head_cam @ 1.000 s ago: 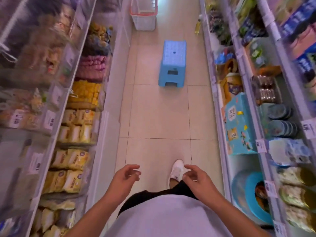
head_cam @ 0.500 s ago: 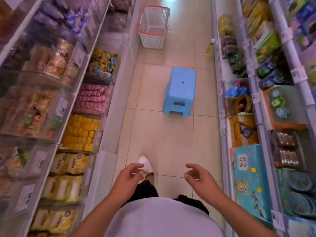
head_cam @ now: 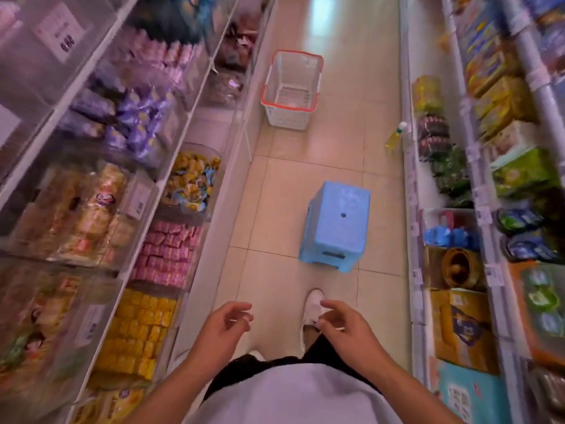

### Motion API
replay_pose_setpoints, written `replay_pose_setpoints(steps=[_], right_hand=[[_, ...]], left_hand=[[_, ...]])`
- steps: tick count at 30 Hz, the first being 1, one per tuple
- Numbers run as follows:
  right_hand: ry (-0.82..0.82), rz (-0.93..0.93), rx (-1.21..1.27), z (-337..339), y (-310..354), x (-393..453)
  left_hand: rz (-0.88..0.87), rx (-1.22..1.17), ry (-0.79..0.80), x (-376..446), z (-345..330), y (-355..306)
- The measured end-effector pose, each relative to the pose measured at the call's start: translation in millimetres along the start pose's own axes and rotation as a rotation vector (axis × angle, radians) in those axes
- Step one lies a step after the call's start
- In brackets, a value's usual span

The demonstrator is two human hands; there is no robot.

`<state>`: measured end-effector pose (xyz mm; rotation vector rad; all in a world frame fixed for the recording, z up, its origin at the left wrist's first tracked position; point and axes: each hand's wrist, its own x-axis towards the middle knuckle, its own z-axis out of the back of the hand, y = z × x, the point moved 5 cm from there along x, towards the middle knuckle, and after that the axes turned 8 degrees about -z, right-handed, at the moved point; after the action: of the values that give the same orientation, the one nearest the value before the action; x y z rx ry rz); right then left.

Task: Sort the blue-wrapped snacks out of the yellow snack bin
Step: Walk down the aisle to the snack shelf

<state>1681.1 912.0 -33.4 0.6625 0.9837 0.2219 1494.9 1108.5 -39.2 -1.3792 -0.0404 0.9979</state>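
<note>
On the lowest shelf at my left, a clear bin [head_cam: 211, 154] holds yellow-wrapped snacks [head_cam: 191, 175] with some blue-wrapped snacks [head_cam: 208, 175] mixed in. It lies well ahead of both hands. My left hand [head_cam: 224, 327] hangs in front of my waist with its fingers loosely curled and nothing in it. My right hand [head_cam: 345, 327] hangs beside it in the same way, also holding nothing. Both are over the aisle floor, apart from every shelf.
A blue plastic stool [head_cam: 336, 224] stands in the aisle ahead, slightly right. Farther on sits a white basket [head_cam: 290, 90] with a red rim. A yellow bottle [head_cam: 396, 136] stands by the right shelf. Bins of pink [head_cam: 166, 252] and yellow packets [head_cam: 137, 328] line the lower left shelf.
I have walked forward along the aisle. The stool and basket have come nearer, and the bin of mixed yellow and blue snacks has come into view. Both hands stay low, holding nothing.
</note>
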Motion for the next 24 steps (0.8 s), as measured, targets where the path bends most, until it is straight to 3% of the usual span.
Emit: replay_pose_setpoints(steps=[11,17,24], right_hand=[[0.130,0.128,-0.283,78.6,139.2,159.2],[0.234,0.204,-0.394,45.1,227.1,219.0],[0.359,0.345,-0.550,0.3,326.6,265.0]], left_hand=[[0.005,-0.119,-0.240,125.1,20.1,-98.5],[0.029,-0.141,-0.231,195.8,59.8,-107.9],[0.064,-0.141,-0.356,248.2,124.9,-102.3]])
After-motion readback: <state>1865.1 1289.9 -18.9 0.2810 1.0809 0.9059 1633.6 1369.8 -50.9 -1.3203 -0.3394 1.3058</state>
